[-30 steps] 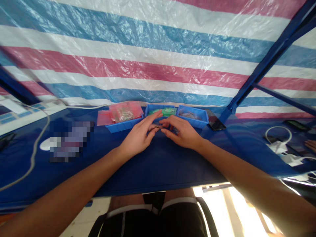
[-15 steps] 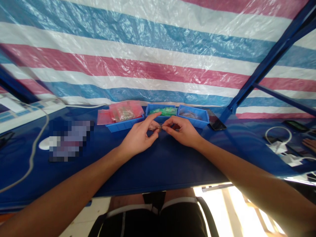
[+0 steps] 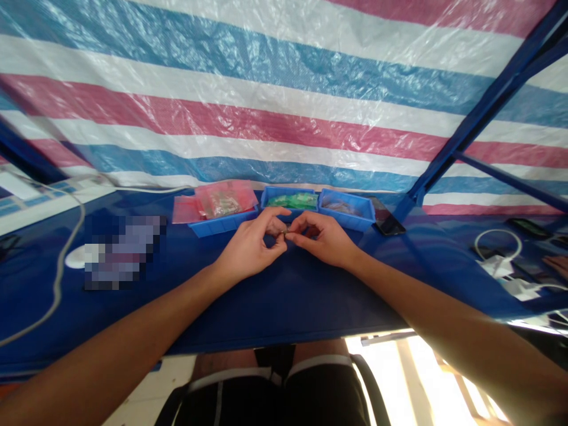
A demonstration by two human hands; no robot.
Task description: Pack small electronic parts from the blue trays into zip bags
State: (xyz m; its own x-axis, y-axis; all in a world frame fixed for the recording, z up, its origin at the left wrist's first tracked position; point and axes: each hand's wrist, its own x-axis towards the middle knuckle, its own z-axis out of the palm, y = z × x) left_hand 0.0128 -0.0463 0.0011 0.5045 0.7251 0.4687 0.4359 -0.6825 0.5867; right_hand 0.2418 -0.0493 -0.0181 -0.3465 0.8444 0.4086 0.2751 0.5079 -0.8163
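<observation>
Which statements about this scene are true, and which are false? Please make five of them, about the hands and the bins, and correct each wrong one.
1. A small object is between the fingertips of the left hand and the right hand. True.
2. Pink bags lie on the left bin. True.
3. The right hand lies open and flat. False: its fingers are bent in at the small object.
4. A dark flat device lies just right of the right bin. True.
5. The green packets are in the right bin. False: they are in the middle bin.
</observation>
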